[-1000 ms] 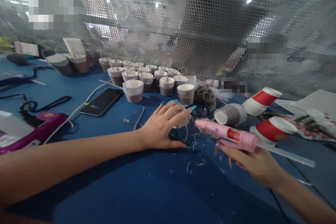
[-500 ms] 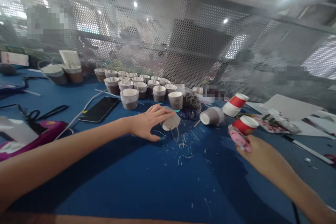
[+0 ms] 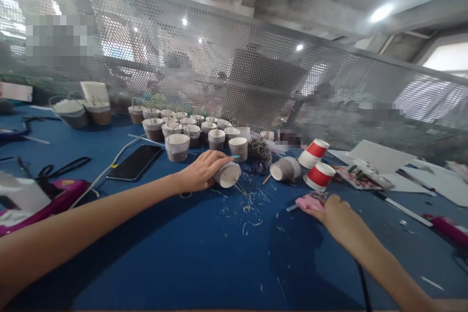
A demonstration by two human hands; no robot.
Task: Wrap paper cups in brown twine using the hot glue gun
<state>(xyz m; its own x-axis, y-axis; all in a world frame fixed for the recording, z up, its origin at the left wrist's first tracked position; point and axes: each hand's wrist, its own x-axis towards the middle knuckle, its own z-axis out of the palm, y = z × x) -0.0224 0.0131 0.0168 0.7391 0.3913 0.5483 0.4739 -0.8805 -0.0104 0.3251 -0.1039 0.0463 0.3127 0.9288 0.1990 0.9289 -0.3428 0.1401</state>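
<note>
My left hand (image 3: 204,170) is closed around a paper cup (image 3: 229,175) tipped on its side, with its open mouth toward me. A thin string handle (image 3: 240,187) sticks out of that cup. My right hand (image 3: 335,214) grips a pink hot glue gun (image 3: 310,203) low over the table, its tip pointing left. A black cord (image 3: 362,278) hangs below that hand. Just beyond the glue gun stands a red-and-white paper cup (image 3: 319,176). Between the hands, a grey-wrapped cup (image 3: 285,169) lies on its side. Scraps of string (image 3: 252,207) are scattered on the blue table (image 3: 175,253).
Several string-handled cups (image 3: 177,147) stand in rows at the back. A ball of grey twine (image 3: 260,148) sits beside them. A black phone (image 3: 134,162) and white cable (image 3: 113,161) lie left. More red-and-white cups (image 3: 313,153) and white sheets (image 3: 380,158) are right. Perforated metal panels rise behind.
My left hand has turned the cup so its mouth faces me, and its fingers have closed on it. My right hand has brought the glue gun down and left, away from the red cup.
</note>
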